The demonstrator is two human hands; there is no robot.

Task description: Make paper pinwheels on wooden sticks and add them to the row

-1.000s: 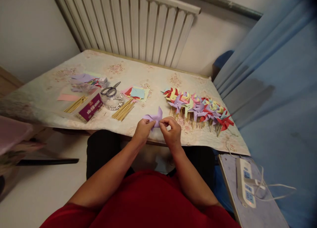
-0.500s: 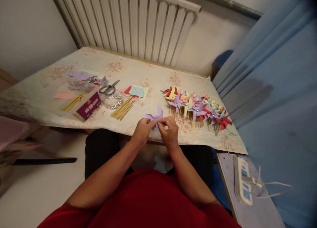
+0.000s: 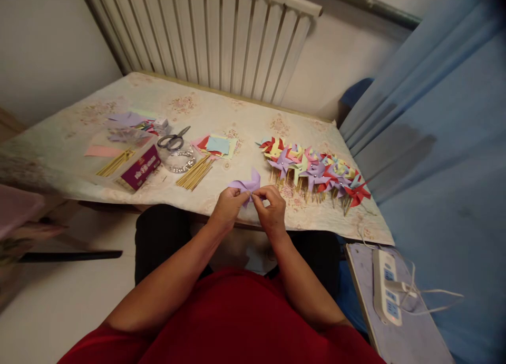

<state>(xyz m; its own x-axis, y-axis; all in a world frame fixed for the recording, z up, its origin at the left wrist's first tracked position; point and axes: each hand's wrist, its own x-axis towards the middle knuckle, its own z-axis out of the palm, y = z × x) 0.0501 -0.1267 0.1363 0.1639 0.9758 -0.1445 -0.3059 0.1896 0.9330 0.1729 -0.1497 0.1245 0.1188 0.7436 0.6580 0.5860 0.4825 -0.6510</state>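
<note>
A purple paper pinwheel [image 3: 248,184] is held just above the near edge of the table [image 3: 237,116]. My left hand [image 3: 228,208] pinches its left side with closed fingers. My right hand [image 3: 272,208] pinches its centre from the right, fingers curled tight. Both hands touch each other at the fingertips. To the right lies a row of finished pinwheels [image 3: 314,170] in red, purple, yellow and pink on wooden sticks.
A bundle of wooden sticks [image 3: 195,173], cut paper squares [image 3: 216,145], scissors [image 3: 172,139], a bead string [image 3: 182,166] and a purple box [image 3: 140,169] lie left of centre. A radiator [image 3: 213,37] stands behind. A power strip [image 3: 385,293] rests on a board at lower right.
The view has shifted slightly. My hands stay together on the purple pinwheel; the right fingers have closed in a little toward its centre.
</note>
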